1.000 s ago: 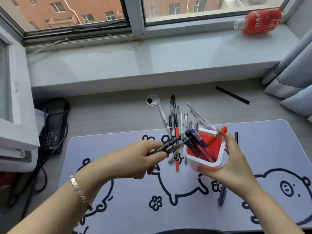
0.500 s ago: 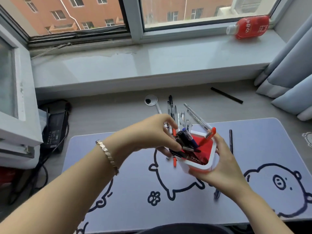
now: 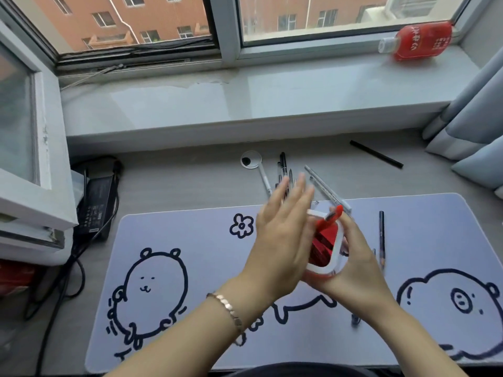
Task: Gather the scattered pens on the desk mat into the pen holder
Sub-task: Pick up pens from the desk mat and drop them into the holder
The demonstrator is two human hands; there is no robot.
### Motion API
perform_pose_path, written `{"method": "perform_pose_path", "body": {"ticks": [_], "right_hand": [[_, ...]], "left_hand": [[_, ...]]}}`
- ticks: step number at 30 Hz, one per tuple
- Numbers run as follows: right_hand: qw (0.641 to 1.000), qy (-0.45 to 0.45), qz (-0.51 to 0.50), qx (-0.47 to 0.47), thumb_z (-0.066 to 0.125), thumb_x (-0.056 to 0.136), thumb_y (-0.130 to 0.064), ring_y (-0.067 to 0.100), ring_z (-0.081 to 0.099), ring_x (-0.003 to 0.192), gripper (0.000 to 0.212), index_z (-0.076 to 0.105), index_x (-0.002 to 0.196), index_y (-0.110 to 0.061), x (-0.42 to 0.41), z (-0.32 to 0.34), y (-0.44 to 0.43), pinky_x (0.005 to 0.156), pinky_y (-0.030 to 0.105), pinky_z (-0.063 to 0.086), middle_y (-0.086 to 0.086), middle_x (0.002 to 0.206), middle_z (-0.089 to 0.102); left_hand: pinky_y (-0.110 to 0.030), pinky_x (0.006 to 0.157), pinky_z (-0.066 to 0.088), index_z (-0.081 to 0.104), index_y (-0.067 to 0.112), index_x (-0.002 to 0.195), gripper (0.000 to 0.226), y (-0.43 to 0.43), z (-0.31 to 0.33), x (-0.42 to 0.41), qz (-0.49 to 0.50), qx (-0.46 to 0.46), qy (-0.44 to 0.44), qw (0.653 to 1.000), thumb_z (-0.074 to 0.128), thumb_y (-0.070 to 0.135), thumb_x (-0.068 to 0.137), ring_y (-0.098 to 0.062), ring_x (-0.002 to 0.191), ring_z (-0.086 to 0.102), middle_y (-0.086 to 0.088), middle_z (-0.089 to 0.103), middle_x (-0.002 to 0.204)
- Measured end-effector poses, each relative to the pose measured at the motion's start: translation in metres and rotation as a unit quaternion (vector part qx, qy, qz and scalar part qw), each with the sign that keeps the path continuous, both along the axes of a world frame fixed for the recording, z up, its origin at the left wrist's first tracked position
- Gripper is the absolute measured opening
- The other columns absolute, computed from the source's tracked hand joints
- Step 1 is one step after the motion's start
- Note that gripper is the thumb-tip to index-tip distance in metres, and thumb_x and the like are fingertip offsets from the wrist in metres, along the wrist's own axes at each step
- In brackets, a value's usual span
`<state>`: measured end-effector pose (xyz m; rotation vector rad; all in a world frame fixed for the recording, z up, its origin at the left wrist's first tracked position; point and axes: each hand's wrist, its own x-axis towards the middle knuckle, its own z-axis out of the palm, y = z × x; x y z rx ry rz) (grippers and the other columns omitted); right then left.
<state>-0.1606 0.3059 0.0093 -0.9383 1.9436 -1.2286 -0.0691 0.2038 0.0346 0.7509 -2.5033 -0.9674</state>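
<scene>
Gripping the pen holder from its right side, our right hand wraps it above the desk mat, an orange pen pinned at the rim. Our left hand is spread flat, fingers apart, holding nothing, just left of the holder. More pens lie beyond; one dark pen lies to the right.

Both forearms bare, without sleeves; rose-gold link bracelet on the wrist below the left hand.
</scene>
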Motion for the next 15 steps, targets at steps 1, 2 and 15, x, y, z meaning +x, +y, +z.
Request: {"method": "perform_pose_path", "body": {"ticks": [1,2,15], "right_hand": [[1.000,-0.003,0.004,-0.005,0.087,0.050,-0.026,-0.003,0.051,0.114,0.095,0.036,0.129,-0.042,-0.001,-0.001,-0.003,0.088,0.004,0.041,-0.022,0.124,0.053],[1.000,-0.022,0.000,-0.010,0.086,0.048,-0.028,-0.004,0.051,0.114,0.096,0.035,0.126,-0.049,-0.003,-0.001,-0.004,0.089,0.007,0.043,-0.025,0.124,0.052],[0.992,-0.034,-0.122,0.025,0.088,0.049,-0.003,-0.016,0.049,0.100,0.098,0.036,0.117,-0.051,-0.065,-0.013,0.012,0.072,0.007,0.044,-0.023,0.115,0.051]], "left_hand": [[-0.028,0.115,0.004,0.026,0.021,0.143,0.056,-0.001,0.002,-0.006,-0.038,-0.007,-0.034,0.999,0.018,0.046,0.093,-0.005,0.141,-0.003,0.008,0.018,0.153],[-0.031,0.115,0.001,0.021,0.024,0.144,0.058,-0.004,0.004,-0.011,-0.078,-0.001,-0.063,0.995,0.016,0.050,0.093,-0.005,0.142,-0.008,0.009,0.014,0.155],[-0.029,0.075,0.041,0.045,0.007,0.123,0.037,-0.117,-0.079,-0.061,0.263,0.257,-0.154,0.917,0.053,0.024,0.091,-0.018,0.086,0.052,-0.010,0.058,0.111]]}}
